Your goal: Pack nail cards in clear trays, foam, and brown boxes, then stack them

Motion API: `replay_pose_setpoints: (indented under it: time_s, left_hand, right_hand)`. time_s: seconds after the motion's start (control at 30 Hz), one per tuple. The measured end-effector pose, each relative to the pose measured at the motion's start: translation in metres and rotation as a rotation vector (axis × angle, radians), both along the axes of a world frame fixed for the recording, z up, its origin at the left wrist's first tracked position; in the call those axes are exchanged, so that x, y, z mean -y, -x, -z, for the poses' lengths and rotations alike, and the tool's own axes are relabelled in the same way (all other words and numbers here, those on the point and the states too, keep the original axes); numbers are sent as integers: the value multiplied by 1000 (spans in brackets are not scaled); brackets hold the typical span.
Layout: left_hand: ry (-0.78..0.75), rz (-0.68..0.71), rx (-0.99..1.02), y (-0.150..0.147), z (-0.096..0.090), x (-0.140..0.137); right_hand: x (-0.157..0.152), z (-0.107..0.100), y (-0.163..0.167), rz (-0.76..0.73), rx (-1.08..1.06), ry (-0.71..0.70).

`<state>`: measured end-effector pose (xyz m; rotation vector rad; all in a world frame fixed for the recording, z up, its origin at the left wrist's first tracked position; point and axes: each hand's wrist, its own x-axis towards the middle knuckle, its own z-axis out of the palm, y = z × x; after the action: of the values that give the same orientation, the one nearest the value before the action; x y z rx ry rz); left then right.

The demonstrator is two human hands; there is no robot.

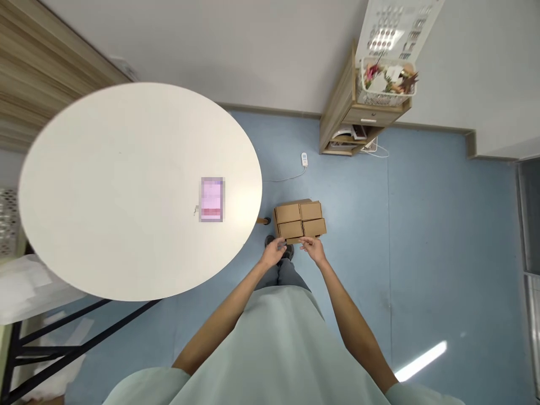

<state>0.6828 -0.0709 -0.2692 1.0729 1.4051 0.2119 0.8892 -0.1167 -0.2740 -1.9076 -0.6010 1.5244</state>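
Observation:
Small brown cardboard boxes [288, 213] sit together in a block low by my feet, with several lids facing up. My left hand [273, 252] is at the near left corner of the block, fingers slightly curved and apart, with nothing visible in it. Close to the near right edge is my right hand [313, 249], its fingers stretched toward the boxes and also holding nothing I can see. Whether either set of fingertips touches the cardboard, I cannot tell.
A white oval table [126, 169] fills the left, bearing a blurred pink rectangle [211, 198]. A white cable with a small controller [304, 160] lies on the blue floor. A wooden cabinet [337, 112] carries a white basket [382, 99] against the wall.

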Motion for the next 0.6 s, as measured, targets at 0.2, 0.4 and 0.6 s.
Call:
replay_pose_setpoints:
  time_s: [0.2,0.4,0.6]
  left_hand:
    - [-170,20,106,9,-80,29]
    - [-256,-31,131,23,-127,58]
    - [-276,-14,109,41,-162,79]
  right_hand:
    - [21,-61,5,-23,-33,-163]
    - [39,-100,10,-50,-38,-283]
    - [58,-131,17,-35,-34,-338]
